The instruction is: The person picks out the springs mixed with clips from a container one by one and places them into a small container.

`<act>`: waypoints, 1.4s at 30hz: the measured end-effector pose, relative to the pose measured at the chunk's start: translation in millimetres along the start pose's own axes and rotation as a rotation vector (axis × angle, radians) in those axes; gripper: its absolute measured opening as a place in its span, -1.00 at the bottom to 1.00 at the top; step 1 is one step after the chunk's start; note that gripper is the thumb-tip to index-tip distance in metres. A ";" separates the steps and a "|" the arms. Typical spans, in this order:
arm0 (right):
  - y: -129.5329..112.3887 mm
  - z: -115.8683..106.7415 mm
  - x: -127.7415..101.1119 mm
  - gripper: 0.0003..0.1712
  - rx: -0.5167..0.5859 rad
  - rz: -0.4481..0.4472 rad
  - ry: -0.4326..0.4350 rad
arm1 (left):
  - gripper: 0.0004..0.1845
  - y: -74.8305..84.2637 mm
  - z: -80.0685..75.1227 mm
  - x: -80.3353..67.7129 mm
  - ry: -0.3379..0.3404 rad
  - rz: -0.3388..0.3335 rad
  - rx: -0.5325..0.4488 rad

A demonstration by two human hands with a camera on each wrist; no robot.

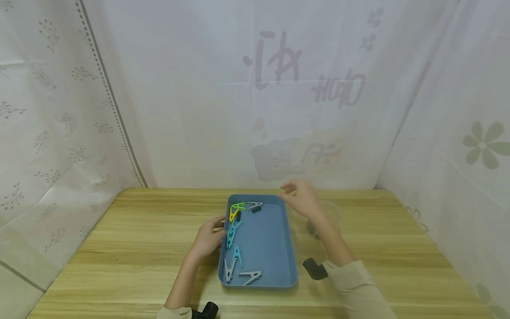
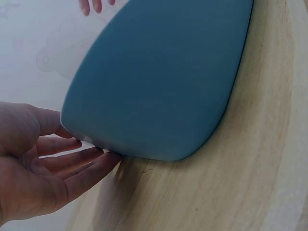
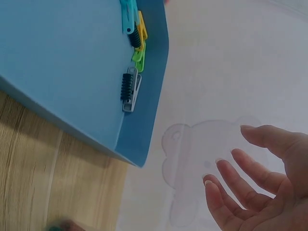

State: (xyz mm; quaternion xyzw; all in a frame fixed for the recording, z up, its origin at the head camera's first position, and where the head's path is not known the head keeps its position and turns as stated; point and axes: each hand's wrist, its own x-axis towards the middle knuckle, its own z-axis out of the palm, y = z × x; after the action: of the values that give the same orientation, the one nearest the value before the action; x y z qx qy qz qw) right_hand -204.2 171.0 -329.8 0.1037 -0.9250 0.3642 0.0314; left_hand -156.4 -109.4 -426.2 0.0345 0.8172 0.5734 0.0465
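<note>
A blue rectangular tray (image 1: pixel 264 243) is on the wooden table. My left hand (image 1: pixel 210 237) grips its left side; in the left wrist view the thumb is at the rim and the fingers (image 2: pixel 82 166) reach under the edge. Clothespins lie mostly along the tray's left side: a yellow one (image 1: pixel 233 215), a green one (image 1: pixel 238 206), several teal ones (image 1: pixel 230 239) and grey ones (image 1: pixel 251 276). Two small black ribbed pieces (image 1: pixel 256 209) lie among them. My right hand (image 1: pixel 300 198) hovers by the far right corner, fingers loosely bent, holding nothing.
A clear round container (image 1: pixel 332 210) stands to the tray's right, partly behind my right forearm. Black wrist mounts (image 1: pixel 314 269) stick out from both sleeves. Printed white curtains (image 1: pixel 255 110) hang behind and beside the table (image 1: pixel 139 248).
</note>
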 end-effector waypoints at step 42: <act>-2.9 50.2 26.1 -0.70 0.061 0.057 0.011 | -0.42 -1.6 -0.1 1.2 -0.006 0.010 -0.031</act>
State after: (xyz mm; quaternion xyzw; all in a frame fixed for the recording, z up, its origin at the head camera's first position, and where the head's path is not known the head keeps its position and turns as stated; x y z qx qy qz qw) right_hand -228.3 130.3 -361.1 0.0762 -0.9159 0.3934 0.0226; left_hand -157.7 -109.9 -427.6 0.0395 0.8080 0.5859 0.0468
